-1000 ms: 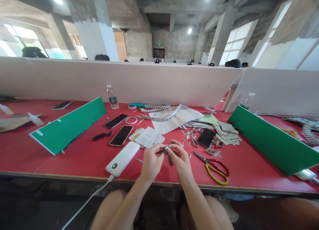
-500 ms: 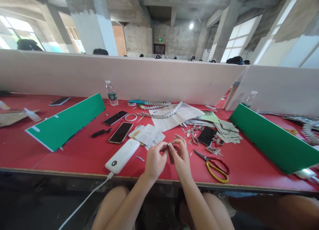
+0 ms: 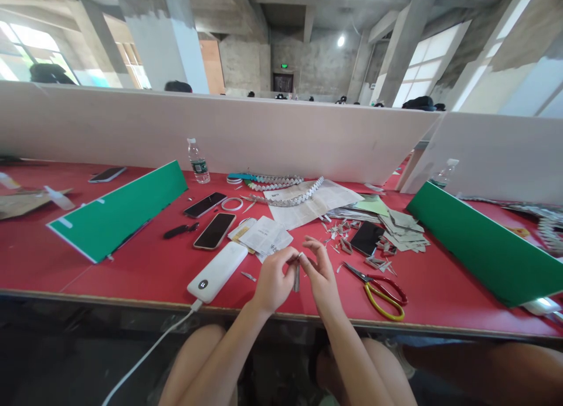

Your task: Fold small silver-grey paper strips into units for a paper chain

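Observation:
My left hand (image 3: pixel 275 280) is closed in a pinch on a narrow grey paper strip (image 3: pixel 297 278), which hangs down between my hands just above the table's front part. My right hand (image 3: pixel 323 277) meets it at the top of the strip, its thumb pressed there and its other fingers bent above. The fingers partly hide the strip's upper end. Scissors (image 3: pixel 373 288) with one red and one yellow handle lie to the right of my right hand. Small folded paper pieces (image 3: pixel 345 244) and scraps are scattered beyond it. Printed paper sheets (image 3: pixel 266 237) rest beyond my left hand.
A white power bank (image 3: pixel 217 274) with a cable lies left of my hands, near phones (image 3: pixel 214 231) and a tape roll (image 3: pixel 231 204). Woven paper chains (image 3: pixel 281 200) and a water bottle (image 3: pixel 199 164) are farther back. Green dividers (image 3: pixel 118 215) stand on both sides.
The paper strip now hangs more upright and shows more plainly between my hands. My hands have stayed close together in nearly the same place; the view has shifted slightly.

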{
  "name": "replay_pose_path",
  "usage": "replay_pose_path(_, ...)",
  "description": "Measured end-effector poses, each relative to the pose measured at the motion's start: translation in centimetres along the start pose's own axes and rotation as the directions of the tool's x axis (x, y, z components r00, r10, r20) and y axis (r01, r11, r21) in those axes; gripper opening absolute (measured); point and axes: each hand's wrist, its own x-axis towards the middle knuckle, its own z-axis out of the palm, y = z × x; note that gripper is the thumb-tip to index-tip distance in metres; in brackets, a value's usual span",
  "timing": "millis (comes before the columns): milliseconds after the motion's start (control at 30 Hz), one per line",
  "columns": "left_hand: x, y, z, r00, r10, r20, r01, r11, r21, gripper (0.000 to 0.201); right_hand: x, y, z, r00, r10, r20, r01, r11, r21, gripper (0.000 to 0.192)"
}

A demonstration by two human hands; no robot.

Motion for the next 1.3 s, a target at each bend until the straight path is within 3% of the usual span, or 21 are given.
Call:
replay_pose_path(133, 0.0, 0.0, -0.1, 0.999, 0.014, 0.03, -0.015, 0.999, 0.039, 0.018, 0.2, 0.1, -0.4, 0.999, 0.008, 0.05, -0.005, 0.998, -0.066, 0.016)
replay_pose_path(267, -0.1, -0.1, -0.1, 0.999, -0.024, 0.034, 0.022, 0.999, 0.049, 0.018, 0.3, 0.0, -0.6, 0.995, -0.081, 0.057, 0.09, 0.983, -0.161, 0.015)
replay_pose_path(400, 0.1, -0.5, -0.5, 0.996, -0.074, 0.052, 0.07, 0.995, 0.068, 0.018, 0.4, -0.6, -0.9, 0.973, -0.207, 0.103, 0.231, 0.887, -0.399, 0.013)
replay_pose_path(533, 0.3, -0.9, -0.9, 0.995, -0.045, 0.089, 0.034, 0.992, 0.119, 0.019, 0.4, -0.8, -1.6, 0.942, -0.264, 0.208, 0.336, 0.769, -0.544, 0.015)
replay_pose_path(833, 0.0, -1.5, -0.4, 0.981, -0.018, 0.195, -0.039, 0.957, 0.286, 0.021, 0.3, 0.0, -2.3, 0.954, -0.202, 0.221, 0.299, 0.607, -0.736, 0.011)
replay_pose_path(933, 0.1, -1.3, -0.6, 0.977, -0.067, 0.204, -0.002, 0.948, 0.318, 0.023, 0.1, 0.1, -2.0, 0.949, -0.211, 0.233, 0.313, 0.558, -0.769, 0.011)
replay_pose_path(1133, 0.2, -1.4, -0.8, 0.962, -0.214, 0.171, 0.144, 0.925, 0.352, 0.021, 0.2, 0.4, -1.9, 0.943, -0.136, 0.304, 0.325, 0.57, -0.755, 0.01)
replay_pose_path(1300, 0.1, -1.4, -0.7, 0.952, -0.241, 0.188, 0.15, 0.905, 0.398, 0.021, 0.2, 0.4, -1.8, 0.933, -0.122, 0.339, 0.351, 0.519, -0.78, 0.011)
